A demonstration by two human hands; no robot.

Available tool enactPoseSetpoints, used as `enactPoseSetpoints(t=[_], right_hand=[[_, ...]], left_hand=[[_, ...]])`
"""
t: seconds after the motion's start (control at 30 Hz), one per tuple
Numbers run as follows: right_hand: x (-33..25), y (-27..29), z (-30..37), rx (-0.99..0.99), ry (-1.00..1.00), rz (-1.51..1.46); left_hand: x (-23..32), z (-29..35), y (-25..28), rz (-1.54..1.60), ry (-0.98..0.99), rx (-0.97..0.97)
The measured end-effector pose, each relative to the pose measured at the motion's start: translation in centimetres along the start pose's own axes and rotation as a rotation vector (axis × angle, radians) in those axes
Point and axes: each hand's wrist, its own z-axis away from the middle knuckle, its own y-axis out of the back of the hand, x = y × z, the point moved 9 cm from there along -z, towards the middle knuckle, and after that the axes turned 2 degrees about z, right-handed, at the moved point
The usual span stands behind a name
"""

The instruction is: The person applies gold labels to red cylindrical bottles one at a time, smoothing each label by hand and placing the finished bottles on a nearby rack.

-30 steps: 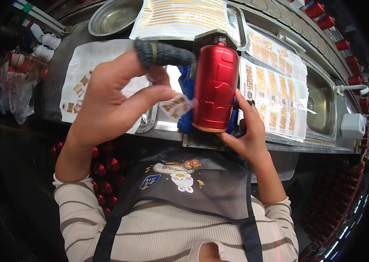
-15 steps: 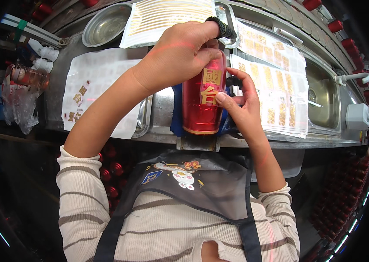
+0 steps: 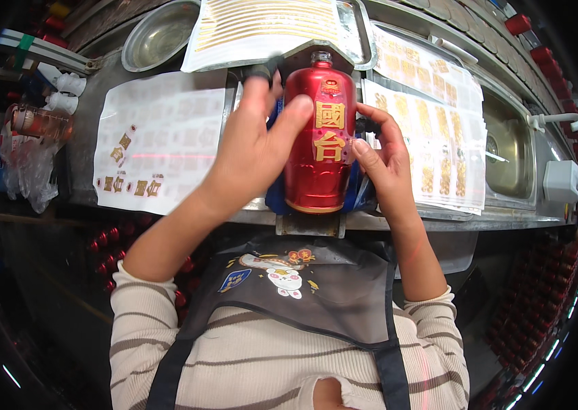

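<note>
Red bottle reclines on blue padding, gold sticker facing up, presumably cushioned against rolling. Right hand grasps its right side, thumb by the sticker's edge, likely for steadiness. Left hand: fingers parted, blurred; contact unclear. Sticker sheets flank it, probably for reach.

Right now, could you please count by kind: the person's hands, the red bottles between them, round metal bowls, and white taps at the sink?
Hands: 2 (left hand, right hand)
Red bottle between them: 1
Round metal bowl: 1
White tap: 1
Total: 5
</note>
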Motion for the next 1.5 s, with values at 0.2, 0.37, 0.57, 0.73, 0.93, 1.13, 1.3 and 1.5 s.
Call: enactPoseSetpoints(t=[0.2, 0.37, 0.57, 0.73, 0.93, 1.13, 1.3, 1.5], right_hand=[[-1.1, -0.6, 0.4, -0.013, 0.057, 0.039], [-0.9, -0.2, 0.1, 0.04, 0.052, 0.092], [-0.5, 0.0, 0.3, 0.054, 0.055, 0.208], [-0.4, 0.0, 0.3, 0.041, 0.048, 0.187], [-3.3, -0.1, 0.4, 0.039, 0.15, 0.402], [-6.6, -2.3, 0.2, -0.03, 0.457, 0.945], [-7.0, -2.6, -0.1, -0.023, 0.514, 0.937], [-6.8, -2.7, 0.0, -0.052, 0.471, 0.922]], left_hand=[[-2.5, 3.0, -1.5, 0.476, 0.221, -0.073], [-3.6, 3.2, -1.3, 0.246, 0.222, -0.084], [-3.6, 3.2, -1.3, 0.261, 0.219, -0.135], [-3.5, 3.1, -1.7, 0.261, 0.246, -0.125], [-3.2, 3.4, -1.5, 0.318, 0.269, -0.113], [-3.4, 3.5, -1.6, 0.193, 0.261, -0.134], [-2.9, 3.4, -1.7, 0.201, 0.21, -0.056], [-2.8, 3.5, -1.8, 0.192, 0.236, -0.086]])
